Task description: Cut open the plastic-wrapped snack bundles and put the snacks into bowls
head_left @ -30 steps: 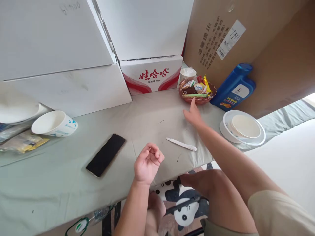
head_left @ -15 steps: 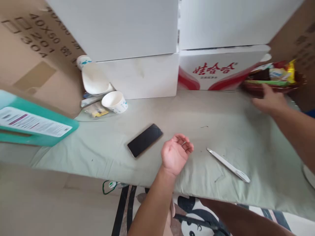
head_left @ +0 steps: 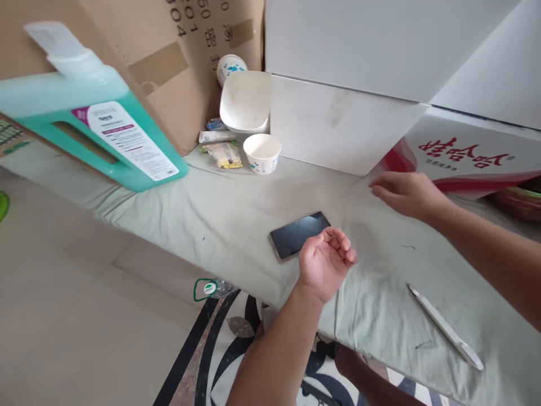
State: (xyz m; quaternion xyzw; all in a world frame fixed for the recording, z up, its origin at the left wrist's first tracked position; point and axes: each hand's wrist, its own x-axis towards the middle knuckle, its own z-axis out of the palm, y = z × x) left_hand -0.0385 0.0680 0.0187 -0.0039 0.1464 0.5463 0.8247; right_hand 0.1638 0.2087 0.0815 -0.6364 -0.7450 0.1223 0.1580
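Observation:
My left hand (head_left: 327, 262) is palm up with loosely curled fingers and nothing in it. It lies just in front of a dark-screened phone (head_left: 298, 234) and overlaps its near right corner in the view. My right hand (head_left: 408, 194) hangs over the cloth before the red-and-white carton (head_left: 460, 155). Its fingers are bent with a small gap between them, and nothing shows in its grasp. To its left stand a paper cup (head_left: 262, 155) and a white bowl (head_left: 245, 104). A white slim knife-like tool (head_left: 446, 327) rests on the pale green cloth (head_left: 236, 214).
A jug of green liquid (head_left: 147, 152) stands at the left against a cardboard box (head_left: 160, 67). Small packets (head_left: 222, 152) and another paper cup (head_left: 231, 66) are beside the bowl. White boxes (head_left: 321, 124) line the back. A brown basket (head_left: 518, 200) shows at the right edge.
My right hand has left the basket and moved left across the front of the carton. The view has turned left, so the jug shows more fully. My left hand keeps its pose.

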